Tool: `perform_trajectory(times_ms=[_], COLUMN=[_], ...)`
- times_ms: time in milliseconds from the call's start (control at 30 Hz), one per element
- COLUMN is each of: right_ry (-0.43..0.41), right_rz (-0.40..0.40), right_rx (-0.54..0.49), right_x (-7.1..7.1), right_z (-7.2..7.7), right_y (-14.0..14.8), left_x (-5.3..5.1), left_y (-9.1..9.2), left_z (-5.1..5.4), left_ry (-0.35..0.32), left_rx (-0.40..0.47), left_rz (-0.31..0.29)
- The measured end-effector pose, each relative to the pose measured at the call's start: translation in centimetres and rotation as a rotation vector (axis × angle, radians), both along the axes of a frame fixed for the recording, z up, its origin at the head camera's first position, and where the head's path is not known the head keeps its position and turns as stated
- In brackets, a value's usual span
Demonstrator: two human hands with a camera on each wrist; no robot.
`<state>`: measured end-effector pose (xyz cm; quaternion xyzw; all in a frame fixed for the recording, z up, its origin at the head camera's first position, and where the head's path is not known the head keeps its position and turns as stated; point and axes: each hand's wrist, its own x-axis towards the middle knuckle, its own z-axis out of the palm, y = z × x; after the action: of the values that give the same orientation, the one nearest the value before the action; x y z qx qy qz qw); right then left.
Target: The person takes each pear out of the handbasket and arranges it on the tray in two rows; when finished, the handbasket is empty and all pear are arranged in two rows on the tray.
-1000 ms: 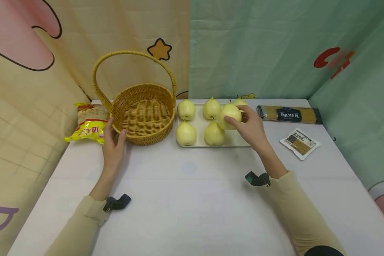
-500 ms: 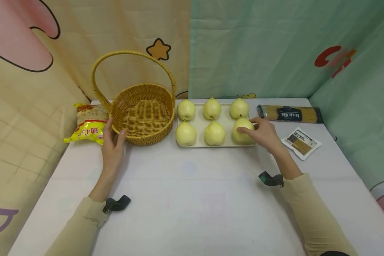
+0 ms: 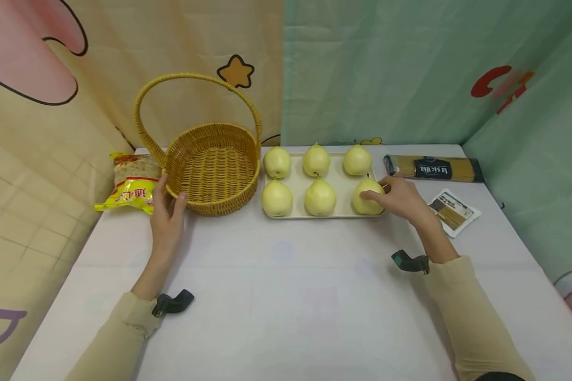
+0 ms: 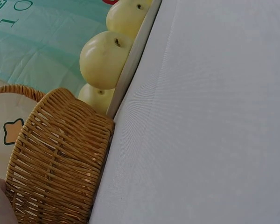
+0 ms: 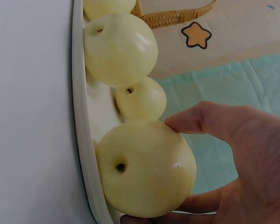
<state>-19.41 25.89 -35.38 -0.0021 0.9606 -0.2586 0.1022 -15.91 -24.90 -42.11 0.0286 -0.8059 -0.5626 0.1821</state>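
Observation:
In the head view my right hand [image 3: 400, 200] holds a pale yellow-green pear [image 3: 367, 197] at the front right corner of a cream tray [image 3: 296, 179]. From the right wrist view, thumb and fingers span this pear [image 5: 147, 168], which sits against the tray's rim. More pears stand in two rows on the tray, among them a front middle pear [image 3: 320, 198] and a front left pear [image 3: 276, 199]. My left hand [image 3: 168, 219] grips the near left rim of a woven basket [image 3: 216, 174] with a tall handle. Its fingertips are partly hidden by the basket.
A yellow snack bag [image 3: 133, 185] lies left of the basket, close to the left hand. A pack of spaghetti [image 3: 434, 169] lies at the back right, with a small white packet [image 3: 453, 212] in front of it, partly behind the right wrist. Curtains enclose the table [image 3: 286, 296].
The right hand has carried its pear rightward and down onto the front right corner of the tray, then shifted slightly further right with it. The left hand and basket stay where they were.

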Motion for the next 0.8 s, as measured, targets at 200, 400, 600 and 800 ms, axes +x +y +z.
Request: perform_trajectory(times_ms=[200, 400, 600, 800], right_ry=[0.004, 0.033, 0.05, 0.065], right_rz=[-0.013, -0.065, -0.093, -0.09], right_rx=[-0.003, -0.041, -0.057, -0.062], right_x=[-0.42, -0.33, -0.34, -0.48], right_z=[-0.28, -0.81, -0.48, -0.39], right_y=[0.01, 0.02, 0.41, 0.39], left_x=[-0.05, -0.18, -0.1, -0.07], left_y=[-0.07, -0.08, 0.01, 0.01], left_z=[-0.11, -0.19, -0.07, -0.09], left_ry=[0.021, 0.031, 0.018, 0.006], left_rx=[0.018, 0.012, 0.006, 0.013], left_rz=[-0.007, -0.018, -0.015, -0.013])
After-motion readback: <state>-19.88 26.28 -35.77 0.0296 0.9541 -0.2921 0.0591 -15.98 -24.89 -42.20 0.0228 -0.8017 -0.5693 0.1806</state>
